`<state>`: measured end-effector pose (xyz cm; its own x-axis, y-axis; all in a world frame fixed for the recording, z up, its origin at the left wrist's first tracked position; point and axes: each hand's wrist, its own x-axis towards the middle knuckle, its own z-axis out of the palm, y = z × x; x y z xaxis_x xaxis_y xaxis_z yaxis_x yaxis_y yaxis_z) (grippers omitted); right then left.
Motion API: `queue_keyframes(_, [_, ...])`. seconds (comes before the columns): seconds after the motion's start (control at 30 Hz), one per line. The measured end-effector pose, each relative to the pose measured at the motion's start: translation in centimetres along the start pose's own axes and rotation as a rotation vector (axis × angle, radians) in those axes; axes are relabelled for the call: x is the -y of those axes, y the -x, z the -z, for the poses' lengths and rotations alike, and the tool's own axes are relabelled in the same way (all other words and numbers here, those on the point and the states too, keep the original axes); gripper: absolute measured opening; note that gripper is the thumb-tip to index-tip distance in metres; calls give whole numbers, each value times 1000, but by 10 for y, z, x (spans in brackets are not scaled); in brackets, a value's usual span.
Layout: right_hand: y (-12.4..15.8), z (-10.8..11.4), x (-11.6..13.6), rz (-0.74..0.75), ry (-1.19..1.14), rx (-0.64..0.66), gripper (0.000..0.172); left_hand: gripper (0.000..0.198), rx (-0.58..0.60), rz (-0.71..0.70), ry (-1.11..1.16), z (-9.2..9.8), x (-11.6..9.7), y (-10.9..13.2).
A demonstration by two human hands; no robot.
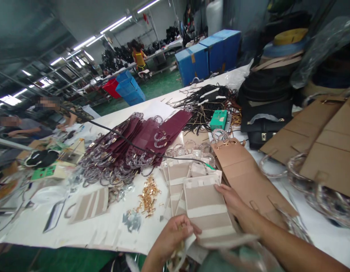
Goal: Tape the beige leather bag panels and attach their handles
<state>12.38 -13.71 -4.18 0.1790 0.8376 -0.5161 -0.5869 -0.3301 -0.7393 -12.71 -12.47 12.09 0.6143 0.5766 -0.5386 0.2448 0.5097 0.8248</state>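
A beige-and-white striped bag panel (209,206) lies at a tilt before me, over similar panels (176,175) with plastic-wrapped handles. My right hand (230,198) grips its right edge, thumb on top. At the near left corner, my left hand (176,234) is closed in a pinch, with a pale strip (189,241) at its fingertips. Whether that strip belongs to the panel I cannot tell. Left of the panels, a pile of small gold metal fittings (149,194) and some small grey pieces (132,220) lie on the white table (107,234).
Maroon bag panels (152,138) are heaped behind, crossed by a black cable (121,136). Tan panels (243,166) lie to the right, near a black bag (262,124). A green box (219,119) sits by black cords (197,105). Two people work at the far left.
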Motion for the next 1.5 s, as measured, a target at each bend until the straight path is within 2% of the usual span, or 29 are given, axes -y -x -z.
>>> queue_keyframes(0.07, [0, -11, 10, 48, 52, 38, 41, 38, -2, 16, 33, 1, 1, 1])
queue_keyframes(0.13, [0, -28, 21, 138, 189, 61, 40, 38, -87, 20, 17, 8, 5, -1])
queue_keyframes(0.2, [0, -49, 31, 280, 358, 62, 37, 38, -275, -14, 26, 24, 12, -5])
queue_keyframes(0.33, [-12, -82, 39, 540, 554, 90, 32, 43, -721, -110, 236, 70, 23, -23])
queue_keyframes(0.4, [-32, -93, 36, 538, 565, 85, 30, 50, -842, -133, 273, 91, 26, -37])
queue_keyframes(0.47, [-59, -103, 31, 483, 552, 18, 29, 47, -899, -130, 241, 107, 29, -54])
queue_keyframes(0.57, [-94, -112, 21, 423, 511, -85, 29, 41, -859, -106, 202, 117, 36, -79])
queue_keyframes(0.63, [-106, -113, 12, 400, 477, -129, 36, 39, -810, -110, 203, 118, 43, -90])
queue_keyframes(0.73, [-109, -107, 0, 331, 410, -202, 55, 38, -830, -126, 211, 118, 53, -97])
queue_keyframes(0.83, [-103, -100, -5, 234, 332, -215, 71, 37, -855, -148, 217, 117, 59, -97])
queue_keyframes(0.93, [-92, -102, -1, 250, 379, -145, 70, 39, -824, -164, 214, 112, 58, -92])
queue_keyframes(1.03, [-78, -112, 7, 369, 479, 4, 53, 42, -808, -169, 221, 107, 54, -81])
queue_keyframes(1.17, [-61, -128, 13, 389, 572, 258, 35, 41, -828, -177, 282, 101, 54, -59])
queue_keyframes(1.33, [-30, -144, 8, 587, 717, 245, 43, 34, -802, -212, 453, 89, 60, -33])
queue_keyframes(1.5, [24, -152, 5, 795, 644, 384, 58, 32, -743, -307, 603, 74, 70, -11])
